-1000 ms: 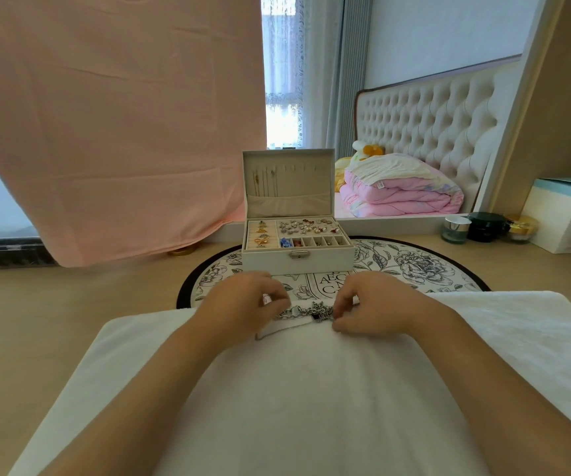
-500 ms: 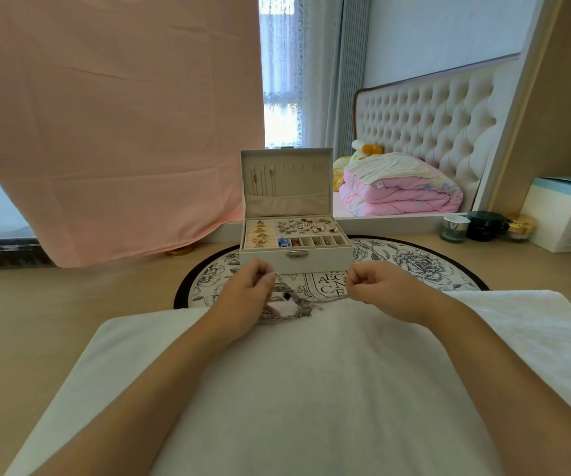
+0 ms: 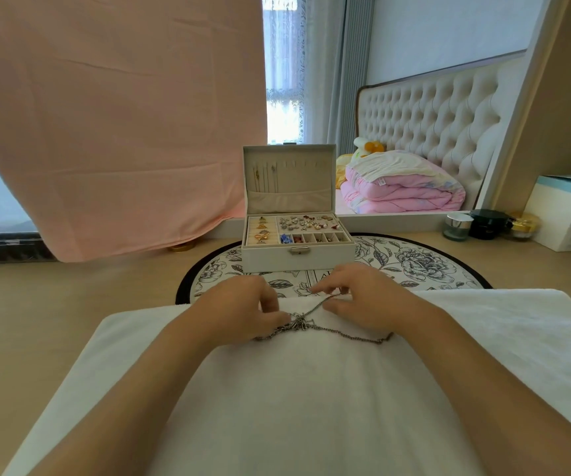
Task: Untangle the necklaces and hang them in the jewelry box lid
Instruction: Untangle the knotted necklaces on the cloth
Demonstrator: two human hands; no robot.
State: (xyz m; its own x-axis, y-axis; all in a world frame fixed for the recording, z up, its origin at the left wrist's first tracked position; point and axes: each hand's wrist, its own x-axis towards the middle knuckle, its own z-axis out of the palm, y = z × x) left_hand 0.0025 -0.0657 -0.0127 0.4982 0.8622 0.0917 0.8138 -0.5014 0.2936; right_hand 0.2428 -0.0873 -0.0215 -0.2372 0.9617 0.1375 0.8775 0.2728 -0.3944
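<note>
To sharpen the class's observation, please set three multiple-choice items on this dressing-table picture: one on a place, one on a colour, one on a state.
1. Where does the tangle of necklaces lie?
A. in the jewelry box
B. on the white towel
C. on the bare wood

2. What colour is the hanging cloth at the left?
A. green
B. black
C. pink

3. How does the jewelry box lid stand?
A. raised upright
B. shut and latched
C. taken off and laid beside the box

Answers:
1 B: the knot rests on the towel between the left hand and the right hand, which both pinch its chains.
2 C: the cloth is plainly pink.
3 A: the lid stands upright and open.
</note>
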